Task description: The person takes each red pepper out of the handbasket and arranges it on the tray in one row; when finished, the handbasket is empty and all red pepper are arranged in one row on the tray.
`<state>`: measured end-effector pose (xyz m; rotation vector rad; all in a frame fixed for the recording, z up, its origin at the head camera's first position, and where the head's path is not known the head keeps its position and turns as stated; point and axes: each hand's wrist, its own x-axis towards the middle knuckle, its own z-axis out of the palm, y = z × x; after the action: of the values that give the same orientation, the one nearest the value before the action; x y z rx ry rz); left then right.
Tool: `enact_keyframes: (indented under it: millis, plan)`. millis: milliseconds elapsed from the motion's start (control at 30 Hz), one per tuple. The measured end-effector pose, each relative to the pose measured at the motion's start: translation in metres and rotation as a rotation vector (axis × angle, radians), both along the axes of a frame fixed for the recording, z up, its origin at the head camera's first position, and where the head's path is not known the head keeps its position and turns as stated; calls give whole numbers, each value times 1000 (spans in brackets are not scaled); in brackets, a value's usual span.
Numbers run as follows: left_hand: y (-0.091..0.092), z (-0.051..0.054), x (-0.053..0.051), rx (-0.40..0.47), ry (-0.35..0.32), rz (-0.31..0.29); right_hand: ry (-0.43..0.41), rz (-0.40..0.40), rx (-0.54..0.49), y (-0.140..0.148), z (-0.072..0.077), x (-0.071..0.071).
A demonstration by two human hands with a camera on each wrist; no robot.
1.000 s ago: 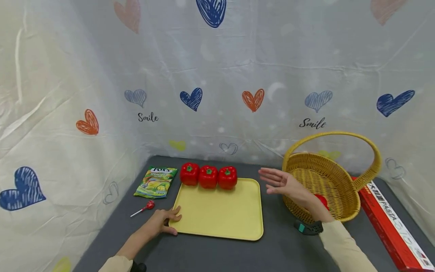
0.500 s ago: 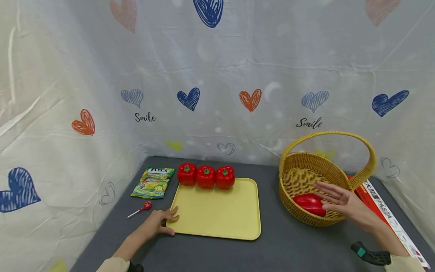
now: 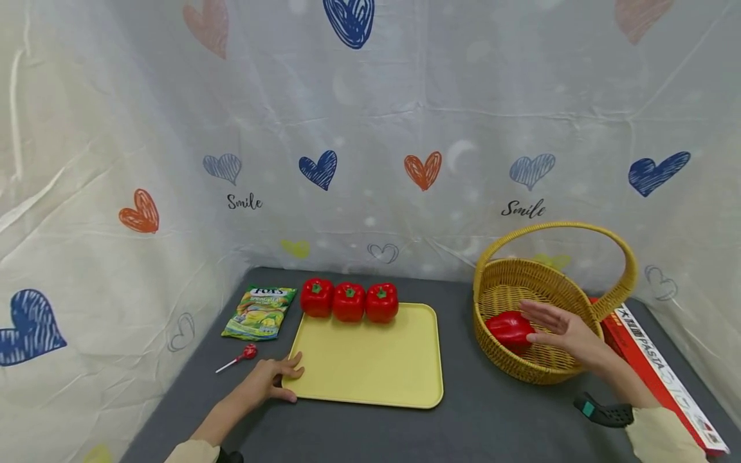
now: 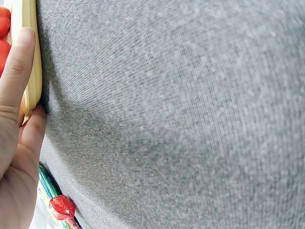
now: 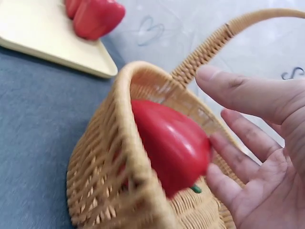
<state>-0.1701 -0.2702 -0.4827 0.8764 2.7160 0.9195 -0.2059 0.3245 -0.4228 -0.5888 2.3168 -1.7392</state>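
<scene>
My left hand (image 3: 272, 379) grips the near left corner of a yellow tray (image 3: 370, 373); the left wrist view shows its thumb along the tray's side. Three red bell peppers (image 3: 349, 302) sit in a row at the tray's far left edge. Inside the yellow wicker basket (image 3: 523, 370) lies another red bell pepper (image 5: 174, 143), tilted, its green stem low. My right hand (image 3: 564, 334) reaches over the basket's right side with fingers fairly straight. Its fingertips are at the pepper's right side; whether they press it is hard to tell.
Left of the tray are a green candy bag (image 3: 260, 313) and a red lollipop (image 3: 249, 351). A long red pasta box (image 3: 666, 373) lies right of the basket, whose tall handle (image 3: 625, 276) arches above it. A curtain with hearts (image 3: 370, 128) hangs behind the grey table.
My right hand has moved from between tray and basket to the basket's right side, then slightly left. The pepper in the basket has shifted left and back. The left hand stays put.
</scene>
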Motion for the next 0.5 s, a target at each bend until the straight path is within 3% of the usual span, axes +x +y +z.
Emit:
enact_keyframes:
  millis: [167, 267, 400, 500]
  plan:
    - [2, -2, 0, 24, 2, -15, 51, -19, -29, -7, -5, -13]
    - [2, -3, 0, 28, -1, -18, 20, -58, -133, -8, -10, -14]
    - [0, -3, 0, 39, -10, -13, -75, -154, -287, -11, -13, -9]
    - [-1, -2, 0, 44, -21, -9, -187, -269, -345, -16, -10, -5]
